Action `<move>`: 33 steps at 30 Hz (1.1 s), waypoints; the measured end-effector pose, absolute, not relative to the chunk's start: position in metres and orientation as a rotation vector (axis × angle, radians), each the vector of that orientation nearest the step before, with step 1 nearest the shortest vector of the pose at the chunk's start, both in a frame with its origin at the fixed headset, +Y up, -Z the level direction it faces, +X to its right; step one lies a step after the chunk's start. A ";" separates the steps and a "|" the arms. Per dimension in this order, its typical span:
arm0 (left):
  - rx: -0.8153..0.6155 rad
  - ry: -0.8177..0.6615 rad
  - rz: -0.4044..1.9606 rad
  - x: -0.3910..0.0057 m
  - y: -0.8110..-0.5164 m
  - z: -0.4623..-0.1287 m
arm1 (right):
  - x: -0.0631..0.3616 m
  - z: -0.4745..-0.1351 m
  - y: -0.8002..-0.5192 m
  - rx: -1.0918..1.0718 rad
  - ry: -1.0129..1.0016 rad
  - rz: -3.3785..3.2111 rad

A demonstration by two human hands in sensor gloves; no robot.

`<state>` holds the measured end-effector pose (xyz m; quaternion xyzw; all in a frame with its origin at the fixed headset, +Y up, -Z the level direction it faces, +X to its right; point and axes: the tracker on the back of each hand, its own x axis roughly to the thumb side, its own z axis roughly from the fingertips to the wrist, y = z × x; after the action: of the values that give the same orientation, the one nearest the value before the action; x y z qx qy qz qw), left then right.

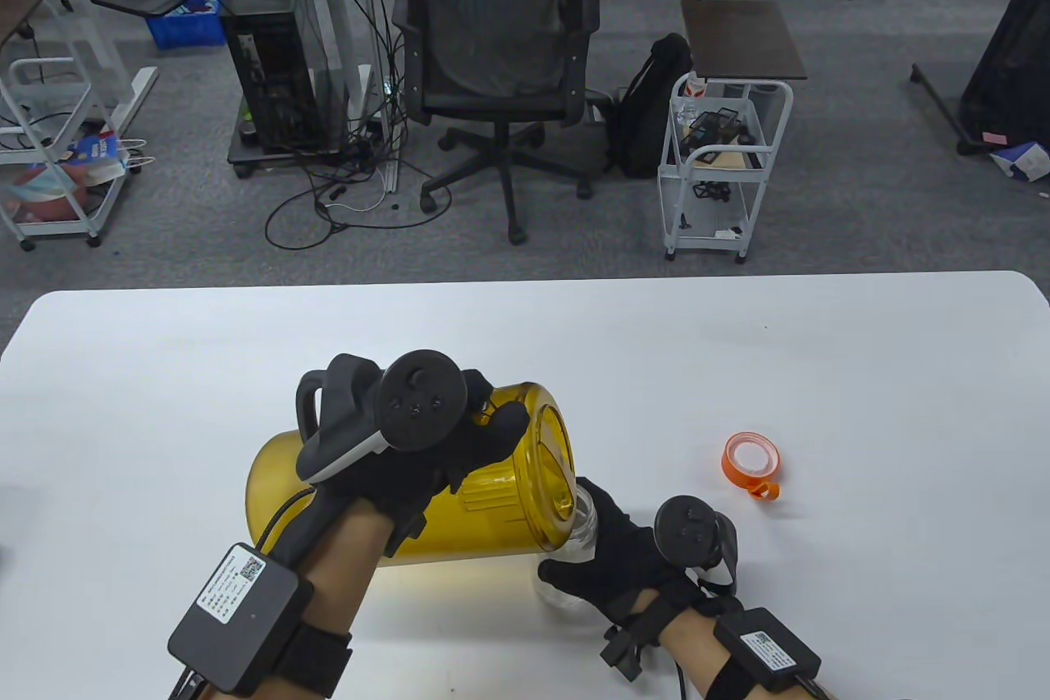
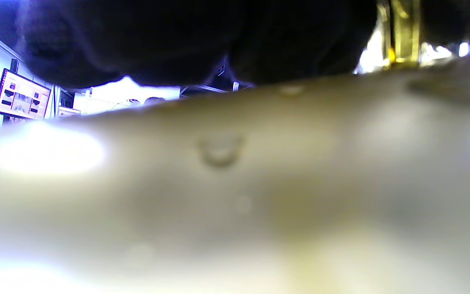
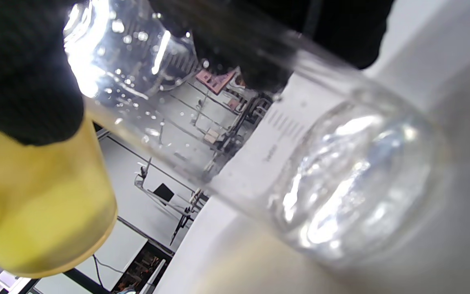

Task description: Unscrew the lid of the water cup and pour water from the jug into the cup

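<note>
A yellow see-through jug (image 1: 484,499) lies tipped far over to the right above the table, its open mouth (image 1: 551,460) against the top of the clear cup (image 1: 584,526). My left hand (image 1: 459,446) grips the jug at its handle side. My right hand (image 1: 615,560) is wrapped round the cup, which stands on the table. In the right wrist view the cup (image 3: 312,171) shows water in its base and droplets on its wall, with the jug (image 3: 35,204) beside it. The left wrist view is filled by the blurred jug wall (image 2: 235,183). The orange lid (image 1: 753,464) lies apart on the table.
The white table (image 1: 820,372) stretches wide to the far side and right. Beyond its far edge are an office chair (image 1: 500,68), a white trolley (image 1: 722,158) and a computer tower (image 1: 267,76) on the floor.
</note>
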<state>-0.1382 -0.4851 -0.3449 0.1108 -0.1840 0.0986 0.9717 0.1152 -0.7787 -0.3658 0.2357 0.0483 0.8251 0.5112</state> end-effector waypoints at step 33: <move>0.218 -0.381 0.168 -0.127 -0.481 -0.344 | 0.115 -0.365 -0.778 0.567 0.103 1.996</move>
<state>-0.1272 -0.4814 -0.3441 0.1080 -0.1887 0.0831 0.9725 0.1154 -0.7784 -0.3653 0.2352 0.0427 0.8278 0.5075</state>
